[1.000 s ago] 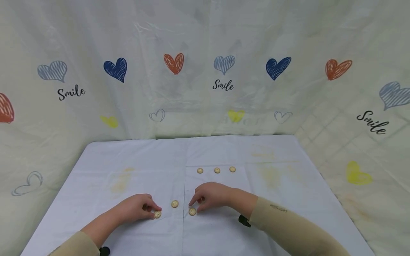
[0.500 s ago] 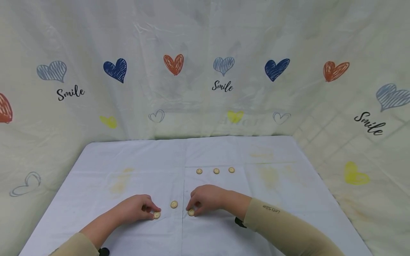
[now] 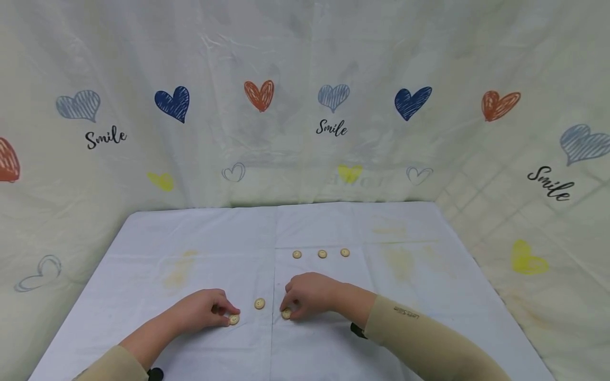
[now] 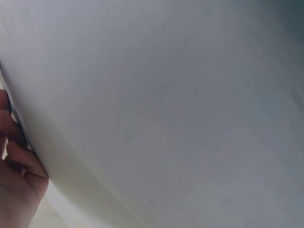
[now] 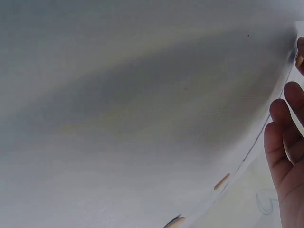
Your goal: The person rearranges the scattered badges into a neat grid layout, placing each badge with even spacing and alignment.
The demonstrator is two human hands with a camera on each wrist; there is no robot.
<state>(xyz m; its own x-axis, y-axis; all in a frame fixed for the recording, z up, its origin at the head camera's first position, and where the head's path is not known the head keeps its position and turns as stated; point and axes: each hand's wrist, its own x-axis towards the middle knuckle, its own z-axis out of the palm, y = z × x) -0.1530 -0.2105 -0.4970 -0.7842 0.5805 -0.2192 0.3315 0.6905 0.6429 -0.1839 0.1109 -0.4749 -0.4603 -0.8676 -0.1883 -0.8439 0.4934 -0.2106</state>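
At the front of the cloth-covered table, my left hand pinches a round wooden button between thumb and index finger. My right hand has thumb and forefinger on either side of another wooden button, close over the white cloth. Between the two hands lies a third button, slightly farther back and touched by neither. In the left wrist view, the left hand's curled fingers show at the left edge, its button hidden. The right wrist view catches the right hand's other fingers, loosely bent.
Three more buttons lie in a row farther back, beyond the right hand. A white cloth with yellowish stains and fold lines covers the table. Behind it hangs a pale curtain printed with hearts and "Smile".
My right thumb and forefinger have closed onto the button they were spread around. The right hand then shifted very slightly; the left hand stays on its button.
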